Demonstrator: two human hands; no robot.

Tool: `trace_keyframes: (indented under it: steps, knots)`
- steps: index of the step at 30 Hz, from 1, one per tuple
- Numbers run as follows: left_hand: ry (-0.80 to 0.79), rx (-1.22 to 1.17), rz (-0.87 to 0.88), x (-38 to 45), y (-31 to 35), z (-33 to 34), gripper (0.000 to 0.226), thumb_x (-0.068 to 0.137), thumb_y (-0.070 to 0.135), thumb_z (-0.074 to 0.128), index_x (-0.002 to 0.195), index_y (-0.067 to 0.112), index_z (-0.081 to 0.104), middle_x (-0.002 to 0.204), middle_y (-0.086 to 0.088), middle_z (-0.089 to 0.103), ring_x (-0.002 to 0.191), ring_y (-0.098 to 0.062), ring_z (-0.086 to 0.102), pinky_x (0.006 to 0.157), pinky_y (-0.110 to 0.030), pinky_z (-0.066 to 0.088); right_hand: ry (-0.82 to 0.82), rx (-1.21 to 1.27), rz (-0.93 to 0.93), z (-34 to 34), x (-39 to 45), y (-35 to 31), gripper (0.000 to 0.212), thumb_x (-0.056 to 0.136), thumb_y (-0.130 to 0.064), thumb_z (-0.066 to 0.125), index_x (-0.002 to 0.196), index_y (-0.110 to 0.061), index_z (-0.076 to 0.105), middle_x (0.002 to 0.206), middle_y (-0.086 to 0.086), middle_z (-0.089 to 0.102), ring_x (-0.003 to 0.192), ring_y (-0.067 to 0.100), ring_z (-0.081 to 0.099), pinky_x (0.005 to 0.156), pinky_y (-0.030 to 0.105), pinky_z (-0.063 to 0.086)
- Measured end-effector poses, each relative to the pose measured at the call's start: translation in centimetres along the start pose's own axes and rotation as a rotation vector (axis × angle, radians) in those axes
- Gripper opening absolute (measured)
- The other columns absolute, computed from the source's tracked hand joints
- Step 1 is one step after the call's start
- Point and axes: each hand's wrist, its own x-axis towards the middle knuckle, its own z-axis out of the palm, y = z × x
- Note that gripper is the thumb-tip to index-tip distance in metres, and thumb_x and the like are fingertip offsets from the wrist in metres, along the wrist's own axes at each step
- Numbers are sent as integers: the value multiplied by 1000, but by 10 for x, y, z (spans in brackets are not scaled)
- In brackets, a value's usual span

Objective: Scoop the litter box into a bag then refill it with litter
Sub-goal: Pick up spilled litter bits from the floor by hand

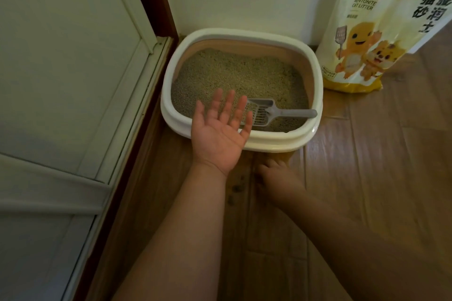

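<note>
A cream litter box (pixel 315 95) sits on the wooden floor against the wall, filled with beige litter (pixel 239 73). A grey slotted scoop (pixel 281 112) lies in its front part, handle resting toward the right rim. My left hand (pixel 220 134) hovers palm up over the box's front rim, fingers straight, partly covering the scoop's head; it holds nothing. My right hand (pixel 278 178) is low over the floor just before the box, back of the hand up, fingers loosely bent down, with nothing seen in it. A few dark clumps (pixel 236 189) lie on the floor between my hands.
A tall white and yellow bag of bentonite cat litter (pixel 367 32) stands to the right of the box by the wall. A white door (pixel 61 68) and its dark wooden frame (pixel 137 154) run along the left. Wooden flooring (pixel 379 154) extends to the right.
</note>
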Motion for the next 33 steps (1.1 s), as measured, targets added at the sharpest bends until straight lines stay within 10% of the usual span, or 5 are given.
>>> trace_keyframes:
  steps: [8,20,33]
  knots:
    - [-10,-19,-4,-1,-2,5,58,101,59,45,145,22,57,143,-6,64,130,-32,62,108,-49,46,-88,131,4,3,-1,-1,21,98,-20,53,117,-21,63,122,4,52,105,21,57,92,34,51]
    - [0,-43,176,8,27,3,58,103,58,41,145,21,56,141,-4,65,128,-28,64,105,-47,48,516,666,-179,-145,-4,-46,20,89,-27,74,103,-25,60,95,-10,64,84,4,63,76,31,58]
    - [-130,-95,2,11,3,26,64,103,57,42,147,13,54,146,-12,60,133,-32,60,116,-50,40,490,457,-299,-180,-1,-69,24,89,-21,73,111,-16,68,103,1,67,92,10,52,78,24,40]
